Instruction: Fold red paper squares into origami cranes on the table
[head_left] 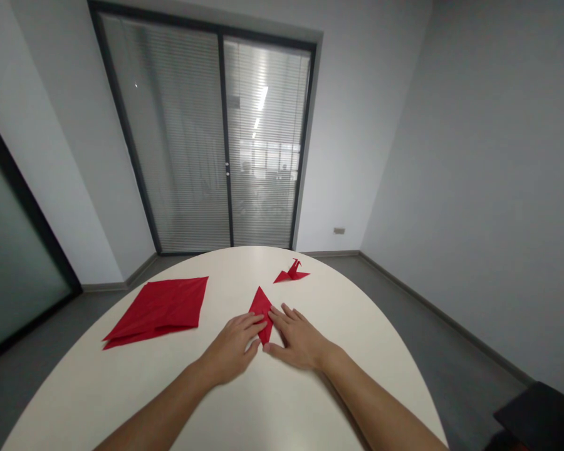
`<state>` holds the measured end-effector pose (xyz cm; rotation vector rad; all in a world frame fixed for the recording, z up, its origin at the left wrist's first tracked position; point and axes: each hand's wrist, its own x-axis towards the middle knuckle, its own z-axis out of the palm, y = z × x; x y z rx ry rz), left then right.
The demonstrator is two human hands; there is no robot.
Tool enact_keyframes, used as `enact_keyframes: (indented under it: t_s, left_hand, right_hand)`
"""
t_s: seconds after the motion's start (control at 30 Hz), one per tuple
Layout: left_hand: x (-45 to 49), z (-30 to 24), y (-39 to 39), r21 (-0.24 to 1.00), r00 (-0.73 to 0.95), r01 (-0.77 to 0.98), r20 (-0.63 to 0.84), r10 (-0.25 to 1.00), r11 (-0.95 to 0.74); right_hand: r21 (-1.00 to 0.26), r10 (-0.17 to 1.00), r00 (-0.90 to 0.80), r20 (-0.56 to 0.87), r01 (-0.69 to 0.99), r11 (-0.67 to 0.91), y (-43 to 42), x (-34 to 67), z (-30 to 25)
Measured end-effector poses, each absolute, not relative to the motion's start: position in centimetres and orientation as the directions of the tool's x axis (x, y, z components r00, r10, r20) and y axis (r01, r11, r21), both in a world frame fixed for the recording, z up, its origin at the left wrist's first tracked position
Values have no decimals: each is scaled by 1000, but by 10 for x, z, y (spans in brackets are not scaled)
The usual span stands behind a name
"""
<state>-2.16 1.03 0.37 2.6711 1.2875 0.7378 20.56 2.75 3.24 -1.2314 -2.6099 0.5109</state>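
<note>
A small folded piece of red origami paper [260, 302], diamond-shaped, lies on the round table in front of me. My left hand [235, 346] rests its outstretched fingers on the paper's left side and middle, with the thumb near the bottom corner. From the right, my right hand [298, 338] touches the paper's edge with its fingertips. Its fingers are spread and its thumb points at the bottom corner. Part of the paper is hidden under the fingers. Beyond my right hand stands a folded red paper crane [293, 271].
Larger red paper sheets [164, 307], lying in a loose pile, are at the left of the white round table [348, 388]. Behind the table is a glass door [188, 138] with blinds. A dark chair [543, 413] is at the lower right.
</note>
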Motion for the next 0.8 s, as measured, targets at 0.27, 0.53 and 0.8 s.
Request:
enact_keyframes:
  t_s: [0.27,0.53,0.8]
  left_hand:
    - [-22,3,9,324,491,698,433,756,-639]
    - [-22,-2,10,332,469,721,413,781,-608]
    - [-22,-2,12,327,452,735,417,789,-594]
  right_hand:
    - [-393,742,-662,104,658,642,30,208,37]
    - [-383,750,-657,77,675,631,33,209,31]
    - [-369,719,-650,247,623,690,35,204,30]
